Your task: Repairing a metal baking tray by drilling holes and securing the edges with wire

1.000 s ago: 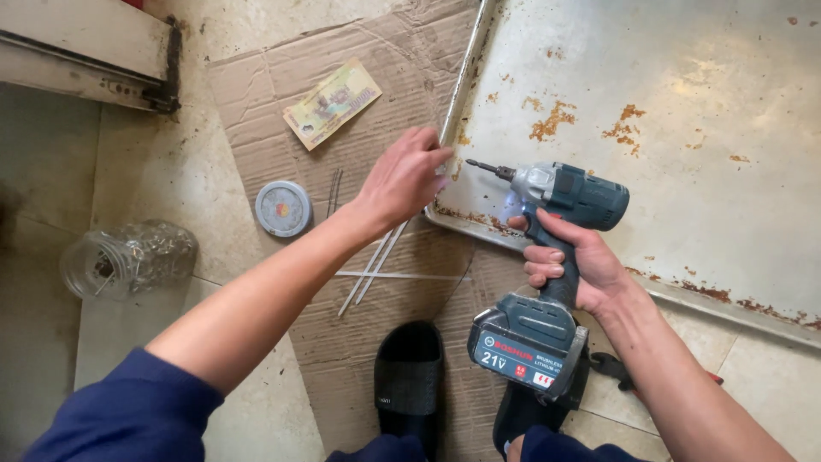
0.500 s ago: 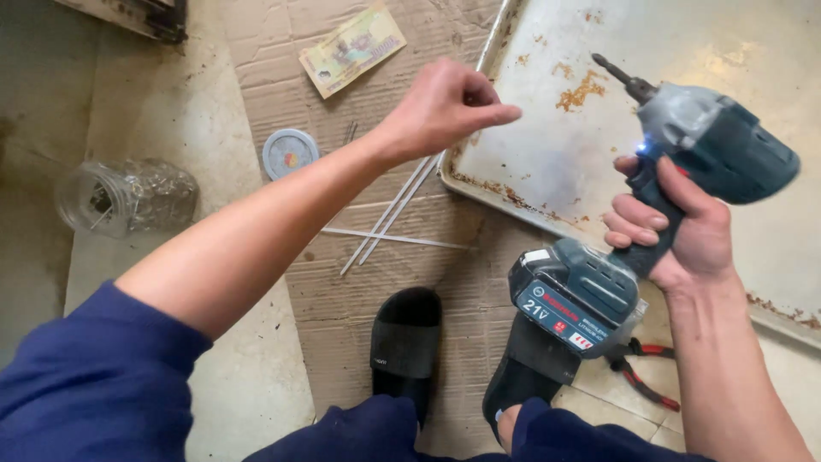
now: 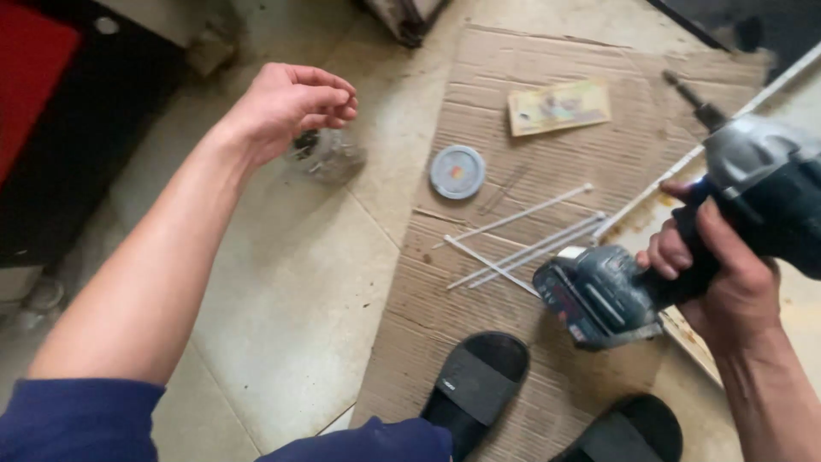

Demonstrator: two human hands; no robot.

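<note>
The left hand (image 3: pixel 286 107) hovers over a glass jar (image 3: pixel 325 156) in the upper left, fingers curled loosely, holding nothing I can see. The right hand (image 3: pixel 714 278) grips the drill (image 3: pixel 684 248) tightly at the right, tip pointing up and away.

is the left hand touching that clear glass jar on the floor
Cannot tell: in the head view the left hand overlaps the clear glass jar, fingers curled, with neither contact nor a gap plainly visible.
</note>
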